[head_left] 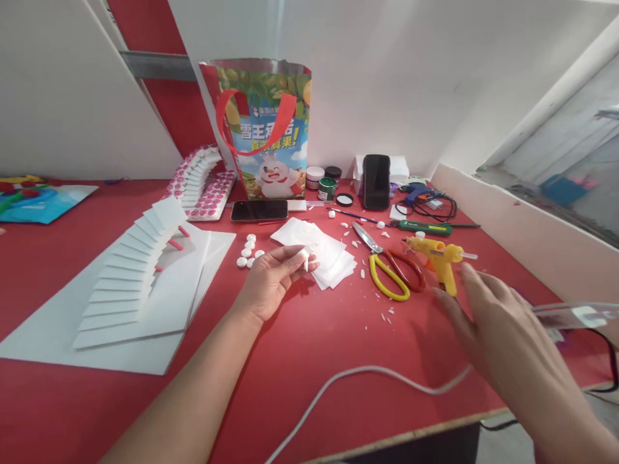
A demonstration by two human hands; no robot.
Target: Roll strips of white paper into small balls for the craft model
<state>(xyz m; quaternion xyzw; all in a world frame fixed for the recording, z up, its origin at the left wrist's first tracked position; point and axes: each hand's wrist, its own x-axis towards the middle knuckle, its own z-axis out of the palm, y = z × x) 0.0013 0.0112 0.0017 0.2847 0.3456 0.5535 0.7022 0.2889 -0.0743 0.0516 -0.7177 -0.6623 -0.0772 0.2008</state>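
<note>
Pinched between the thumb and fingers of my left hand (278, 277) is a small white paper piece (305, 256), partly covered by the fingertips. Beneath and behind it lies a loose stack of white paper sheets (333, 258). My right hand (503, 322) is open at the right, thumb and fingers spread beside the yellow glue gun (442, 261); whether they touch its handle I cannot tell. Several small white rolled discs (245, 262) are grouped behind my left hand. Scissors (389, 270) with one yellow and one red handle lie left of the glue gun, blades slightly apart.
On the left, a stepped white cardboard form (120, 277) rests on white boards (145, 357). At the back stand a printed bag (271, 135), paint jars (327, 189) and a propped phone (376, 183). Another phone (258, 211) lies flat. A white cable (372, 369) crosses the front.
</note>
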